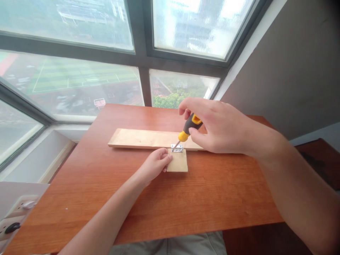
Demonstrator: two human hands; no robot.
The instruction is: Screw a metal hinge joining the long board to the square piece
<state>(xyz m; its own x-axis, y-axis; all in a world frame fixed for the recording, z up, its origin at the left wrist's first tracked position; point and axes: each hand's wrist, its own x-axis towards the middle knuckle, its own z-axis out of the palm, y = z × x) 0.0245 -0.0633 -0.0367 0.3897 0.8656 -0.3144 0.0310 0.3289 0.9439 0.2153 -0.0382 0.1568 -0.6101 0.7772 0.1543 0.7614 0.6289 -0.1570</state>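
Observation:
My right hand (217,125) is closed round the black and yellow handle of a screwdriver (189,128), whose tip points down onto a small metal bracket (177,148). The bracket sits where a small square wooden block (177,162) meets a long pale wooden plank (143,139). My left hand (153,165) presses against the left edge of the small block, fingers curled on it. Both pieces lie flat on a reddish-brown wooden table (106,184).
The table stands against a large window (79,71) with dark frames. A grey wall (292,71) rises at the right. A white power strip (16,212) lies at the lower left, beyond the table's edge. My lap shows under the near edge.

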